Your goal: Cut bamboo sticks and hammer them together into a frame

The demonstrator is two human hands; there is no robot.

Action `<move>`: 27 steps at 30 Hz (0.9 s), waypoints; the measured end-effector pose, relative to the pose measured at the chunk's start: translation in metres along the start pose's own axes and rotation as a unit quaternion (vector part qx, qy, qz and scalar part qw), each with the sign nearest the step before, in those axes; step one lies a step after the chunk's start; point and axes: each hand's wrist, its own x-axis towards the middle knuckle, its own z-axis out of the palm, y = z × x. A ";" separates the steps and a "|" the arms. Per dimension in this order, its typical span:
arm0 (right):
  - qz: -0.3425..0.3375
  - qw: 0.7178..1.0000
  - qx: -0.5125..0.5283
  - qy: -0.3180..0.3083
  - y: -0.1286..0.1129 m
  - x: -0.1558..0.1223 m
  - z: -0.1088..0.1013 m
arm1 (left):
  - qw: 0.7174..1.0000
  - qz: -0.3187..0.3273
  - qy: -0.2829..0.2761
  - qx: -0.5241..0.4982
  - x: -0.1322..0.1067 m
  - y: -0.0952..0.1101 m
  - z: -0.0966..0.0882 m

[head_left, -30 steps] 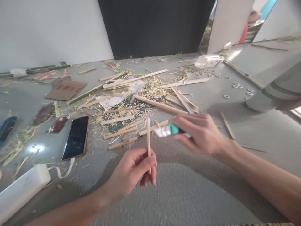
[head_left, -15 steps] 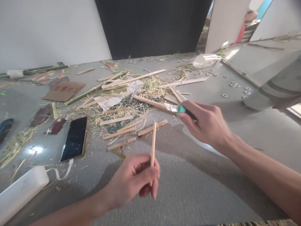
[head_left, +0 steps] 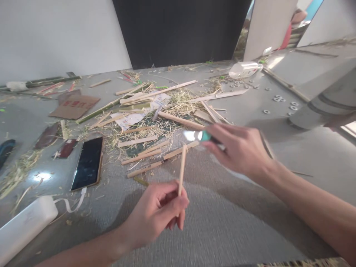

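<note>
Between the thumb and fingers of my left hand (head_left: 158,213) a thin wooden stick (head_left: 182,167) stands nearly upright. My right hand (head_left: 240,150) is closed around a utility knife (head_left: 205,136) with a green front end; its blade, blurred and bright with glare, points left, above and beside the stick's top, apart from it. Just beyond lie several cut bamboo strips (head_left: 144,168) on a dark green mat (head_left: 136,151) strewn with shavings (head_left: 180,102). A hammer (head_left: 180,120) with a wooden handle lies behind the knife.
At left are a phone (head_left: 87,163), a white power bank (head_left: 30,226) with a cable, and a cardboard piece (head_left: 75,106). To the right stand a grey cylinder (head_left: 325,105), scattered white rings (head_left: 279,98) and a clear plastic bottle (head_left: 244,69) lying down. A black panel (head_left: 183,33) rises behind.
My right hand has moved slightly left and down with the utility knife, bringing the blade nearer the stick's top. My left hand and the stick have hardly moved.
</note>
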 end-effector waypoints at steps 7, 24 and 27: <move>-0.057 0.993 0.101 0.017 -0.002 -0.003 0.000 | 0.997 0.020 0.077 0.003 0.003 -0.001 -0.003; 0.022 0.998 -0.002 0.052 0.004 -0.001 -0.002 | 0.998 0.014 0.062 0.004 0.001 -0.003 0.000; -0.089 0.993 0.071 -0.008 -0.014 -0.005 0.004 | 0.995 0.023 0.091 0.019 0.002 -0.002 -0.002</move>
